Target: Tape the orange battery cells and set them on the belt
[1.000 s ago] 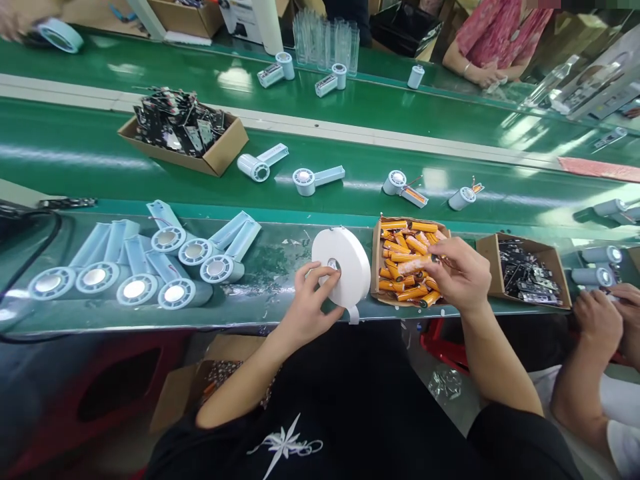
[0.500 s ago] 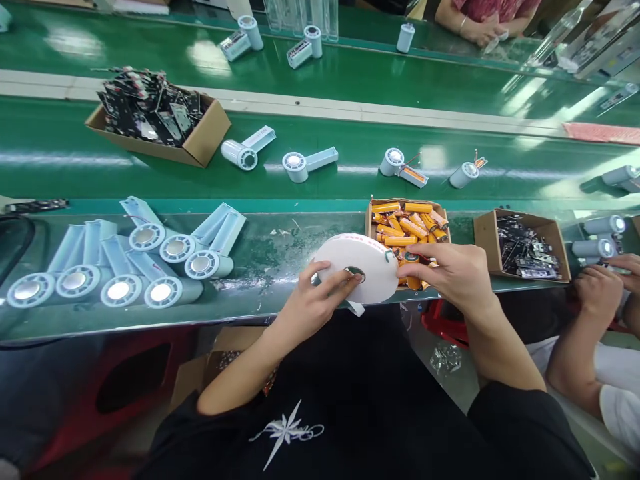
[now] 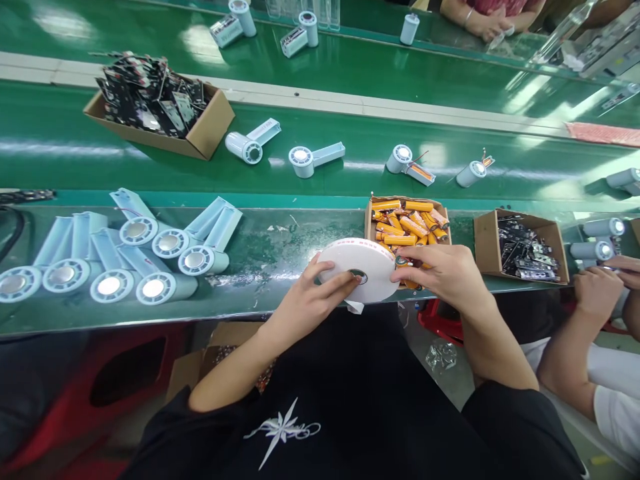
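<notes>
A large white tape roll [image 3: 383,270] is gripped by my left hand [image 3: 320,293], with fingers across its face near the central hole. A loose tape end hangs below the roll. At the roll's right edge my right hand [image 3: 443,273] pinches an orange battery cell, mostly hidden by the fingers. Just behind that hand lies a cardboard box [image 3: 369,220] full of orange batteries [image 3: 411,225]. Several light blue fan housings [image 3: 203,260] with open handles lie on the bench to the left.
A box of circuit boards [image 3: 213,127] stands on the green belt [image 3: 180,177], beside spaced-out fan units [image 3: 303,160]. Another box of boards [image 3: 485,243] is at the right. A co-worker's hands [image 3: 600,290] are at the far right, near more housings [image 3: 593,250].
The fan units on the belt have shifted slightly right, while the housings on the bench appear further left as the view moved. My right hand has turned the battery beside the roll.
</notes>
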The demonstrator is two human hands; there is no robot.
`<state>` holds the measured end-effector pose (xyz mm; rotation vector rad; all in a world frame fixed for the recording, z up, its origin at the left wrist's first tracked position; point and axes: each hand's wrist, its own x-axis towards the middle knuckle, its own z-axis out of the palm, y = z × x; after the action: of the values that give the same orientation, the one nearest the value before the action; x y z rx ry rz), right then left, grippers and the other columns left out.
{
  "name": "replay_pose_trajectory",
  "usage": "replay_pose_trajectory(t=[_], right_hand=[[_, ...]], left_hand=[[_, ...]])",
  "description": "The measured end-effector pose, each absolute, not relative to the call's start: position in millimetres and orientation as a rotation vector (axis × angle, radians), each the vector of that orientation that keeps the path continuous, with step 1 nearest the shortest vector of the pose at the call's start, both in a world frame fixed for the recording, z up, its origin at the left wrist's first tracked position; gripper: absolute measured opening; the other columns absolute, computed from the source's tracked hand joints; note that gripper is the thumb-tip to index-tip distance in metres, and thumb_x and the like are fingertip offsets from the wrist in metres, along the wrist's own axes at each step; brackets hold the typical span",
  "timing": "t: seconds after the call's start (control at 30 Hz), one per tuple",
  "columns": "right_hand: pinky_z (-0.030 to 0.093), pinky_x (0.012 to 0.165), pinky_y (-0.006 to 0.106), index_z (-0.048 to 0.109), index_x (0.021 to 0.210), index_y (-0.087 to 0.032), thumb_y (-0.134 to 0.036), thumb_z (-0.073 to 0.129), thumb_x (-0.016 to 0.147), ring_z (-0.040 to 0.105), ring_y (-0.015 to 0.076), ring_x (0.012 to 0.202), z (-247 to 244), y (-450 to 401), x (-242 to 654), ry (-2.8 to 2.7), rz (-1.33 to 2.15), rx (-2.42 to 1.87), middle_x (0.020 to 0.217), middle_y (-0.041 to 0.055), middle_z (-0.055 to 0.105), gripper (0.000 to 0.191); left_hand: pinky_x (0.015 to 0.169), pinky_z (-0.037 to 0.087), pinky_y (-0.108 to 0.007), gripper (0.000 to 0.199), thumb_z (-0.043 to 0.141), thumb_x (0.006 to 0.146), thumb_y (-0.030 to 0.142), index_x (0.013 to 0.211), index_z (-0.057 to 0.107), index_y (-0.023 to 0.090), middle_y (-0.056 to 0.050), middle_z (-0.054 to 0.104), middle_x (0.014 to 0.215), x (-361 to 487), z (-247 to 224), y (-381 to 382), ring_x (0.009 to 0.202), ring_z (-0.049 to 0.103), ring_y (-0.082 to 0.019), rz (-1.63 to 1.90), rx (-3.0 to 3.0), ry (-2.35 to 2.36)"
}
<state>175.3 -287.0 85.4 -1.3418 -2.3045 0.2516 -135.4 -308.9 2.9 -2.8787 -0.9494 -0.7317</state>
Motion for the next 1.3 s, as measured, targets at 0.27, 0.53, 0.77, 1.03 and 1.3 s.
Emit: replay_pose_trajectory(t=[0.27,0.53,0.77,1.03,1.3], right_hand=[[0.068,0.080,0.032,0.079,0.137,-0.023,-0.035,0.078,0.099,0.080,0.0213,0.074,89,-287,189,-2.081,0.984,-1.465,0.086,0.0006,0.085,0.040],[0.069,0.096,0.047,0.066,0.144,-0.033,-0.062,0.085,0.089,0.080,0.0285,0.113,23,-290,152,-1.050,0.742,-1.187,0.122,0.0054,0.081,0.065],[0.065,0.106,0.050,0.050,0.146,-0.039,-0.056,0.069,0.102,0.077,0.0259,0.122,1,-315,91,-0.610,0.611,-1.104,0.147,0.0070,0.071,0.050],[0.068,0.098,0.057,0.056,0.135,-0.034,-0.038,0.096,0.079,0.083,0.0300,0.103,27,-312,112,-0.807,0.683,-1.136,0.109,0.0029,0.083,0.069],[0.069,0.091,0.024,0.080,0.107,-0.041,-0.038,0.097,0.079,0.078,0.0160,0.115,64,-297,242,-0.682,0.330,-0.876,0.113,-0.0089,0.080,0.032]], left_hand=[[0.131,0.045,-0.055,0.047,0.073,0.096,0.010,0.139,0.073,0.029,0.001,0.075,0.138,-139,31,-295,0.126,0.055,-0.026,-0.559,-2.764,-0.824],[0.105,0.051,-0.046,0.052,0.074,0.096,0.016,0.147,0.069,0.029,0.002,0.072,0.147,-123,35,-293,0.122,0.050,-0.029,-0.708,-2.691,-0.979],[0.113,0.044,-0.051,0.054,0.075,0.093,0.021,0.146,0.069,0.027,-0.006,0.077,0.126,-110,24,-299,0.118,0.046,-0.031,-0.836,-2.711,-0.990],[0.090,0.042,-0.046,0.040,0.074,0.098,0.031,0.137,0.071,0.019,-0.011,0.073,0.105,-96,8,-312,0.102,0.049,-0.028,-0.870,-2.809,-1.040],[0.103,0.044,-0.048,0.057,0.080,0.090,0.038,0.144,0.067,0.026,-0.010,0.073,0.129,-171,0,-316,0.119,0.058,-0.031,-0.238,-3.403,-0.931]])
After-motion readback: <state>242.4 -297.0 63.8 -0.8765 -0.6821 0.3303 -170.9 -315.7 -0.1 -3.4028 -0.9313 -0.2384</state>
